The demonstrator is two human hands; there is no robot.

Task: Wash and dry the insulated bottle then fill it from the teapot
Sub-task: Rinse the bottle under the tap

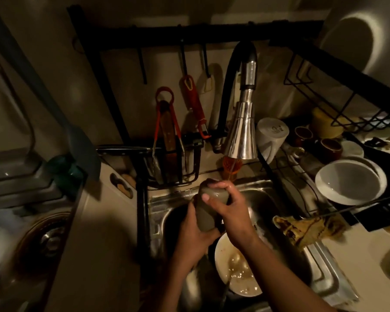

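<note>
While a thin stream falls, bottle point(208, 209): held tilted over sink point(164, 199), under faucet point(241, 136), to rinse;
left hand point(193, 235): grips lower body, steadying;
right hand point(229, 206): fingers curled round upper end, likely rubbing;
stage: washing; drying, filling undone

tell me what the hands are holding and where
The bottle: the left hand grips its lower body, the right hand wraps its top end.

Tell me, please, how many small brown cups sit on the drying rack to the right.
2. One brown cup sits just right of the upturned white mug; the second brown cup is right of it, above the white bowl. Dim light and clutter may hide more.
</note>
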